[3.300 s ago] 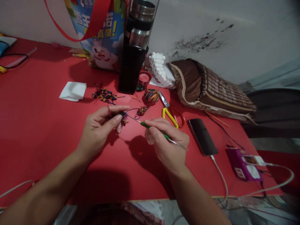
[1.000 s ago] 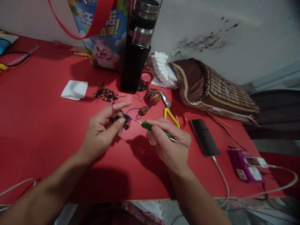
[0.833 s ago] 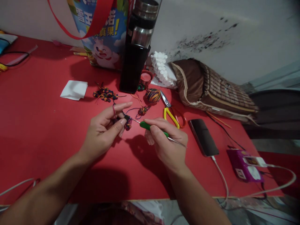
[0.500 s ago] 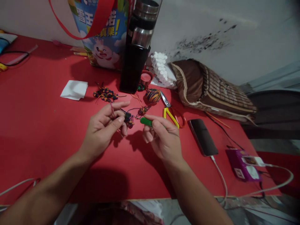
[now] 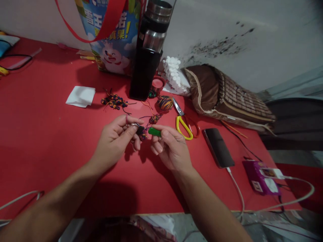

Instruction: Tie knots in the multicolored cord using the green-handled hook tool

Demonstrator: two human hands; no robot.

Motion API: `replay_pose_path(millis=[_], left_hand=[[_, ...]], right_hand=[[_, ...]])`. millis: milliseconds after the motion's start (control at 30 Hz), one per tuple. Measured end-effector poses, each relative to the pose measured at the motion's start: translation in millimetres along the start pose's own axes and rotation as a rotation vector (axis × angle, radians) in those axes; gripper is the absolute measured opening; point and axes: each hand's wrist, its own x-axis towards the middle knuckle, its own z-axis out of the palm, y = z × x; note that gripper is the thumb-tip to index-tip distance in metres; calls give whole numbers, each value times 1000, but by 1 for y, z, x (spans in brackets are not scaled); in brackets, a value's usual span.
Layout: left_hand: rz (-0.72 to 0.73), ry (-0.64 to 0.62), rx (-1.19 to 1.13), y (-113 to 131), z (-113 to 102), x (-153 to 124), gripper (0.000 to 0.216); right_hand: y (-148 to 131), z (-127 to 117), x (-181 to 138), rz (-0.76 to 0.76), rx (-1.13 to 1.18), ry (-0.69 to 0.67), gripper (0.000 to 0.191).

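My left hand (image 5: 113,136) pinches a small dark and multicoloured crochet piece (image 5: 143,135) between thumb and fingers, with a loop of reddish yarn round its index finger. Closed on the green handle of a crochet hook (image 5: 154,131) is my right hand (image 5: 173,144). The hook points left at the piece, and a thin metallic tip seems to show by my left thumb. Just beyond the hands lie a small tangle of multicoloured yarn (image 5: 154,118) and a larger yarn ball (image 5: 165,103). A knotted multicoloured bundle (image 5: 114,101) with loose ends lies further left.
Yellow-handled scissors (image 5: 186,127) and a charging phone (image 5: 218,148) lie right of my hands. A purple box (image 5: 259,178) with plugs sits near the right edge. Behind stand a black phone (image 5: 145,74), a steel flask (image 5: 155,35) and a printed bag (image 5: 111,50). White paper (image 5: 80,96) lies left.
My right hand has moved slightly left with the hook, and my left hand slightly right, so they are closer. The green handle now nearly meets the crochet piece. My left index finger has bent down.
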Motion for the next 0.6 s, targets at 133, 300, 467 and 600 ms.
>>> replay_pose_path(millis=[133,300,467,600], left_hand=[[-34,8,-1,1,1,1,10],[-44,8,-31,2,2,0,6],[-83,20,-22,5,3,-1,8],[-76,13,-76,7,5,0,8]], right_hand=[[-1,0,-1,28,-13,-6,20],[-1,3,-3,18,-16,-42,17],[1,5,-4,12,-18,-19,17],[3,6,-6,33,-23,-11,20]])
